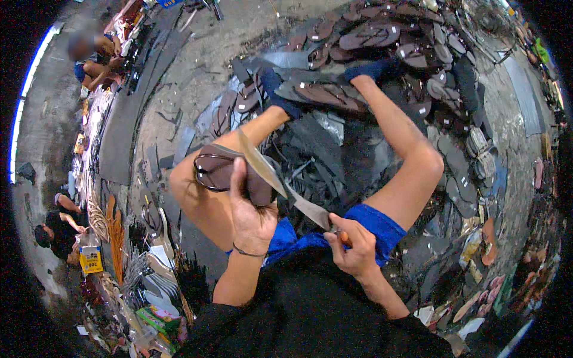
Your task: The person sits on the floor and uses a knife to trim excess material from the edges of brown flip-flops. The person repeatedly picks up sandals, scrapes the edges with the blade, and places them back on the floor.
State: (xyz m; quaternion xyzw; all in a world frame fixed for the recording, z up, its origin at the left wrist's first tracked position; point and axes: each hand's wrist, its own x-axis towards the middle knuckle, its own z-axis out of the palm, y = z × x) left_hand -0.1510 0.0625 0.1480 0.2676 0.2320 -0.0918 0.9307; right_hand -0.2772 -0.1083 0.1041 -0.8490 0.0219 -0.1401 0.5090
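Note:
My left hand (252, 225) is closed around a dark brown flip-flop (258, 186), its thumb pressed along the footbed. The sandal's shiny dark strap (209, 156) shows on the left, and its tan sole edge (258, 160) faces up and to the right. In my right hand (356, 246) is a knife, gripped by an orange-looking handle (345, 238). The knife's wide grey blade (311, 210) points up and left toward the sandal. A thin dark sliver (289, 186) lies where the blade tip meets the sole's edge; whether it is still attached, I cannot tell.
Dark scraps (316, 161) lie between my bare legs. Beyond my feet is a heap of brown flip-flops (370, 39). More sandals (456, 161) line the right side. Dark sheets (122, 131) lie on the left, and two other people (98, 62) sit at the far left.

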